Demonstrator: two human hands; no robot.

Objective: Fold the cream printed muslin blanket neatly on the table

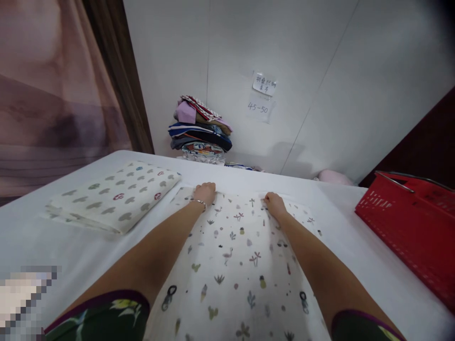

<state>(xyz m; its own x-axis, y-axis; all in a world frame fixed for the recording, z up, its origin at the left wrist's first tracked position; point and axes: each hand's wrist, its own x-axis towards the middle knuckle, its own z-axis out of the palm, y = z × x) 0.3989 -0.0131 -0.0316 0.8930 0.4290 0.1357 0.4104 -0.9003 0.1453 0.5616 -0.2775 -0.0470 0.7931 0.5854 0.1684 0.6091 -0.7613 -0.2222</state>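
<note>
A white cloth [245,246] printed with flamingos, palm trees, pineapples and cacti lies over the table and runs toward me past the bottom of the view. My left hand [205,193], with a bracelet at the wrist, is closed on its far edge, left of the middle. On the right part of that same edge, my right hand [275,204] is curled with fingers pinched on the cloth. Both arms reach straight forward, and the fabric between them is fairly flat with soft folds. To the left rests a folded cloth [121,194] with grey, red and green motifs.
The white table [341,222] carries a red plastic basket [412,222] with a metal handle at the right. Beyond the far edge, a pile of folded textiles [201,130] stands against the wall below two paper notes [261,97]. A curtain [64,85] hangs at the left.
</note>
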